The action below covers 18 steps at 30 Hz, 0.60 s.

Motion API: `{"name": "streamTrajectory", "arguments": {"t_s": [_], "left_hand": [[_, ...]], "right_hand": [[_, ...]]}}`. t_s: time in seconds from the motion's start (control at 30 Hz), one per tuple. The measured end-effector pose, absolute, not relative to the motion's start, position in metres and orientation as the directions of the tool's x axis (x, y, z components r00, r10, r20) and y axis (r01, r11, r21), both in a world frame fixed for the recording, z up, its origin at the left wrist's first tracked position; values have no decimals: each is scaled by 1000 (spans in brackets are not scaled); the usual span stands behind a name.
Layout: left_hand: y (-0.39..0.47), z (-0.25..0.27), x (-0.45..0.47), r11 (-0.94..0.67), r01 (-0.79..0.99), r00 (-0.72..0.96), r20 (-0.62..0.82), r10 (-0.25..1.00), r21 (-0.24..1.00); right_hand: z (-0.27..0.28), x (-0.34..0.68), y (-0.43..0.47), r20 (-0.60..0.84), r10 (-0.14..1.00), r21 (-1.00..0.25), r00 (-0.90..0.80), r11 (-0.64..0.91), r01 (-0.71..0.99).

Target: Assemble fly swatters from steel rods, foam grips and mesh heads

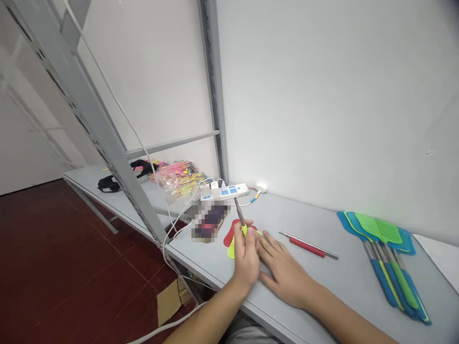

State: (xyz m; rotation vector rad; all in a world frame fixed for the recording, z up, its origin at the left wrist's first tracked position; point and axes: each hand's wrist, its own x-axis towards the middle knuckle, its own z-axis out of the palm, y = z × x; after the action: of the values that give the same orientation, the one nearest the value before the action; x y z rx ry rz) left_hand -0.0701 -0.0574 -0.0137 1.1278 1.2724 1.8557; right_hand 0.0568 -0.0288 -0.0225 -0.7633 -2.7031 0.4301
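Observation:
My left hand [246, 255] is closed around a telescopic fly swatter handle [239, 212], a metal rod with a yellow-green grip, tilted up toward the wall. Close beside it, my right hand [283, 272] lies palm down on the table with its fingers stretched out, the fingertips by a yellow-green edge. Partly under my left hand are a red perforated swatter head [230, 234] and a yellow-green perforated one [231, 249]. To the right lie a metal rod [328, 254] and a red grip [306, 247] side by side.
Several fly swatters with blue and green heads [380, 229] are stacked at the right. Near the wall sits a white power strip [229, 192] with plugs and cables, a pixelated object [211, 222] in front. A grey upright [118, 157] stands left, before a bag of colourful items [179, 179].

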Motion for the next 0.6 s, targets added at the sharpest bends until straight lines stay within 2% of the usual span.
{"name": "streamTrajectory", "arguments": {"t_s": [0.1,0.17,0.3,0.4,0.5,0.6], "left_hand": [[-57,-15,-69,-380,-128,-403,301,864,916],[-57,-15,-69,-379,-89,-352,327,877,921],[-59,-12,-67,-359,169,-147,384,912,918],[-61,-8,-63,-385,371,41,400,916,845],[-62,-8,-59,-421,469,150,401,904,776],[-61,-10,-59,-418,500,196,372,907,758]], "right_hand": [[-24,79,-36,130,560,-356,-819,797,488],[-26,97,-42,141,602,-346,-786,774,530],[-30,127,-53,241,681,-337,-692,727,598],[-28,132,-56,281,736,-370,-616,675,638],[-25,125,-50,288,792,-426,-539,610,668],[-22,119,-39,269,828,-492,-492,557,669]]}}
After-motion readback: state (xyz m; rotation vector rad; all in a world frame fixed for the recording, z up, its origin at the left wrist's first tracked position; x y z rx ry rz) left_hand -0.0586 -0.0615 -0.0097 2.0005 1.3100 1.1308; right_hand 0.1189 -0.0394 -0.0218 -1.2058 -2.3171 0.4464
